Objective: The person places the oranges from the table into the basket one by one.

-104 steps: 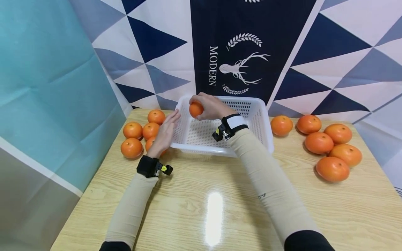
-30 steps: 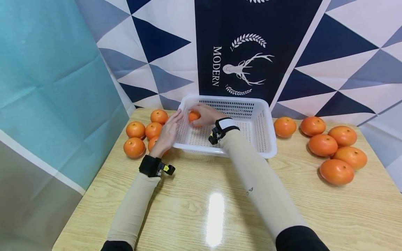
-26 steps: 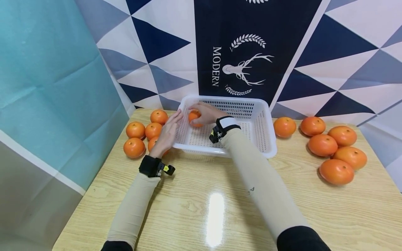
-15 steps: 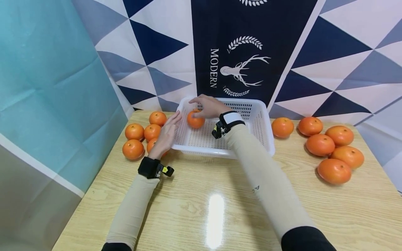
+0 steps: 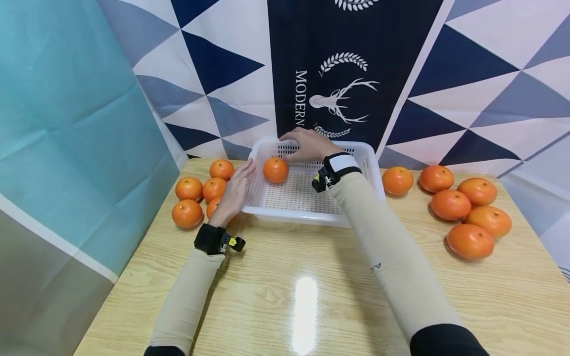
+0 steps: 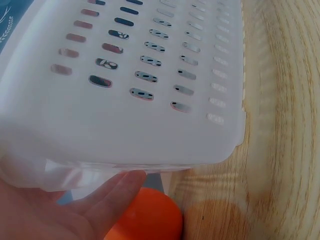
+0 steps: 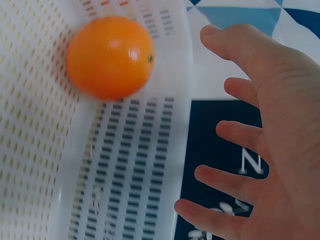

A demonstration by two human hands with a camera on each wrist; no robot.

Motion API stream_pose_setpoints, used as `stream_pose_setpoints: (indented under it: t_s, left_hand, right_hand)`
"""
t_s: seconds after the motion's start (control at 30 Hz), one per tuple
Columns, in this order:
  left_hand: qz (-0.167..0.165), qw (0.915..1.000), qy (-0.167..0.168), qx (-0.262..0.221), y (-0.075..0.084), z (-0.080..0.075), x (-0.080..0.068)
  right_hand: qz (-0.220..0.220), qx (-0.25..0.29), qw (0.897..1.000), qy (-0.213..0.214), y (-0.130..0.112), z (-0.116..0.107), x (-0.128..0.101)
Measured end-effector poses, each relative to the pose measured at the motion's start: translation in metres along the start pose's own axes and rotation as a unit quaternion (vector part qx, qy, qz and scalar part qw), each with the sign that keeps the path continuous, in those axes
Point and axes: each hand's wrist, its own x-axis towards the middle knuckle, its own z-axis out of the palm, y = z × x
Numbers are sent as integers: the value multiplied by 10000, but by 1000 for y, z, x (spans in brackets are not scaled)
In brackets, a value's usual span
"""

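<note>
One orange (image 5: 275,170) rests inside the white perforated plastic basket (image 5: 294,214), close to its left end. My right hand (image 5: 310,145) is above the basket's back part, to the right of that orange. In the right wrist view its spread fingers hold nothing, and a gap separates them from the orange (image 7: 111,57). At the basket's left end, my left hand (image 5: 235,194) has its extended fingers along the outer wall. Just under those fingers, the left wrist view shows another orange (image 6: 152,217) on the table, partly covered by the hand.
Several oranges (image 5: 187,213) sit on the table left of the basket, one partly behind the left hand. More oranges (image 5: 470,242) are grouped to its right. A patterned cloth (image 5: 240,44) hangs close behind the basket, on the wooden table (image 5: 267,296).
My right hand lowered an orange into the basket's left end, let go of it, then rose and drew back to the right. The left hand stayed at the basket's left side.
</note>
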Motion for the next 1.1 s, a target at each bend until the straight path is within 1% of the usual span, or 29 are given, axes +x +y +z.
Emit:
stream_pose_setpoints:
  t_s: [0.2, 0.3, 0.47, 0.63, 0.83, 0.93, 1.1]
  left_hand:
    - [-41, 9999, 11, 121, -25, 6, 9]
    - [24, 9999, -8, 128, -30, 6, 11]
    - [24, 10000, -16, 81, -30, 5, 10]
    - [60, 9999, -3, 98, -30, 6, 9]
    - [18, 10000, 17, 75, -25, 6, 7]
    - [-18, 10000, 25, 49, -23, 6, 6]
    - [-65, 9999, 15, 107, -25, 7, 7]
  right_hand:
    - [322, -176, 9993, 31, 15, -16, -16]
    - [430, -181, 9989, 36, 23, -25, -24]
    - [564, -245, 9980, 139, 39, -39, -39]
    - [784, -277, 9963, 205, 54, -54, -60]
    - [940, -378, 9947, 189, 79, -67, -84]
    - [1084, -393, 9932, 166, 89, -72, -96]
    - [1342, -385, 9902, 90, 105, -82, -116]
